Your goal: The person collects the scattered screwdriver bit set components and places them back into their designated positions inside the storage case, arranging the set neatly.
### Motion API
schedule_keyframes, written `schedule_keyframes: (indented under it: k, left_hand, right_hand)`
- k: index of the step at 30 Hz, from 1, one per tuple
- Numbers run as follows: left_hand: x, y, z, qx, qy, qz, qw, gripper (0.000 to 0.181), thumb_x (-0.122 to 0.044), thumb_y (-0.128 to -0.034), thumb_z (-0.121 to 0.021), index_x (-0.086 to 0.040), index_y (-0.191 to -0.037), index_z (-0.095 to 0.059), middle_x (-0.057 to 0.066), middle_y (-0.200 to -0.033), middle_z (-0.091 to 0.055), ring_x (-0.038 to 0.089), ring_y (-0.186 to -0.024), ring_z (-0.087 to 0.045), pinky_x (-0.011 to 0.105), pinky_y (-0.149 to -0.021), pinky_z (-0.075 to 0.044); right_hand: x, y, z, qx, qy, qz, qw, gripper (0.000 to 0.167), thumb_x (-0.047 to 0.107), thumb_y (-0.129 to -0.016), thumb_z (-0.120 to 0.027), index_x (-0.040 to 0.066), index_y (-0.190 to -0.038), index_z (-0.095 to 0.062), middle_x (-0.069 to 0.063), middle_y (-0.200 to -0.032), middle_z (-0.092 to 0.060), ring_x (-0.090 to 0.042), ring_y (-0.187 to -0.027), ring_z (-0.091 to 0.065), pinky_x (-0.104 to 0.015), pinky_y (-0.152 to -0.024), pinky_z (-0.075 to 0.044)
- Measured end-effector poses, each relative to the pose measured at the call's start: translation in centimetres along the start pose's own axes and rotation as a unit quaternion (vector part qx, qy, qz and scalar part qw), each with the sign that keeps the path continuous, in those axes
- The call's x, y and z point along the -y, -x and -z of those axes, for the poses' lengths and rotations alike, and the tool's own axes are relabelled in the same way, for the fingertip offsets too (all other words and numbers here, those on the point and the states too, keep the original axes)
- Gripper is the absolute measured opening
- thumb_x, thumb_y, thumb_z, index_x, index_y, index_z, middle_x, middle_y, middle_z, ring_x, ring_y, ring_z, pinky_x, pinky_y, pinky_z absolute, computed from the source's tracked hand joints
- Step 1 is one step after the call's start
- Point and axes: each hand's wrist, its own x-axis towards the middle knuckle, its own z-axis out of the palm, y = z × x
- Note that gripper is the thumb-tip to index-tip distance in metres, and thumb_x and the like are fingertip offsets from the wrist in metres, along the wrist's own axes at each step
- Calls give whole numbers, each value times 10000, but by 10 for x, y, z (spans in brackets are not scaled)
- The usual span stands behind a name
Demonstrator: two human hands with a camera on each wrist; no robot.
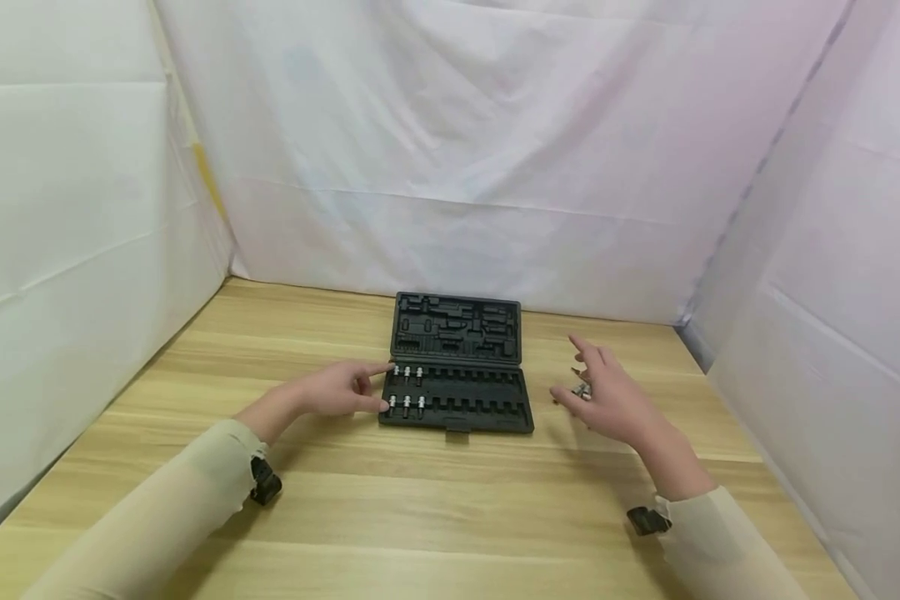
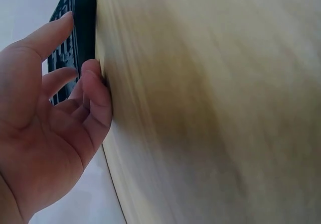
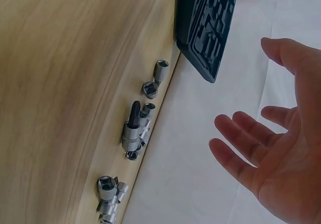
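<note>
A black case [image 1: 457, 387] lies unfolded on the table, with several silver bit sockets [image 1: 407, 402] in two rows at the left of its near half. My left hand [image 1: 337, 388] touches that half's left side, thumb at the near corner and index finger near the hinge. In the left wrist view, the other fingers of my left hand [image 2: 55, 113] are bent beside the case [image 2: 85, 23]. To the right of the case, my right hand [image 1: 607, 396] hovers with spread fingers over loose sockets [image 1: 583, 389], partly hidden by it. The right wrist view shows my right hand [image 3: 273, 148] empty, near loose sockets [image 3: 131, 136].
The wooden table [image 1: 390, 517] meets a white cloth backdrop [image 1: 450, 150] behind the case, with white cloth sides at left and right. Moulded empty recesses fill the case's raised far half [image 1: 456, 329]. Dark devices [image 1: 265, 481] are strapped at both wrists.
</note>
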Motion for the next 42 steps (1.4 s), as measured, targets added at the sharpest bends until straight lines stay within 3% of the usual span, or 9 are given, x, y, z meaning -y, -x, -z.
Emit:
schedule_keyframes:
  k: [10,19,25,30,35,42]
  left_hand:
    - [0,-4,-2,206,24,-1,9998,902,-353,-1021,-791,-100,-1738,-305,58,-982,-704,185,-822,-628,349,-734,-552]
    - [2,3,2,143,66,-19,9999,910,-335,-1021,-795,-73,-1736,-296,61,-968,-697,179,-789,-611,312,-698,-523]
    - [-1,3,0,270,210,-20,9994,910,-329,-1030,-788,-88,-1743,-277,58,-919,-675,166,-751,-556,285,-644,-488]
    - [-5,2,-1,335,276,-18,9991,895,-311,-1042,-773,-85,-1745,-266,59,-881,-659,157,-720,-531,281,-626,-478]
    - [-8,3,-1,364,243,-67,9990,889,-302,-1048,-765,-59,-1739,-262,53,-859,-654,150,-708,-522,278,-618,-467]
    - [-7,2,-2,394,185,-65,9990,875,-299,-1059,-750,-58,-1740,-255,53,-840,-648,150,-686,-507,284,-614,-460]
  right_hand:
    - [-14,6,2,-141,-24,-163,9998,936,508,-1086,-663,88,-1759,-167,-304,-1546,-470,-478,-1360,-581,-647,-1009,-551]
    - [-30,3,11,-252,-409,-358,9982,836,468,-1107,-641,55,-1728,-264,-291,-1541,-511,-483,-1348,-586,-665,-1068,-533]
    - [-58,9,17,-501,-907,-402,9938,633,353,-1127,-641,8,-1626,-461,-318,-1457,-596,-486,-1246,-652,-633,-1012,-568]
    - [-88,13,22,-583,-903,-580,9925,499,330,-1132,-629,10,-1514,-601,-263,-1367,-688,-433,-1189,-679,-534,-957,-579]
    - [-111,16,27,-403,-961,-815,9912,436,316,-1129,-638,0,-1426,-676,-244,-1363,-721,-404,-1199,-682,-445,-947,-555]
    - [-138,24,32,-94,-859,-1026,9910,401,330,-1125,-646,45,-1397,-722,-236,-1422,-711,-422,-1298,-668,-471,-1032,-536]
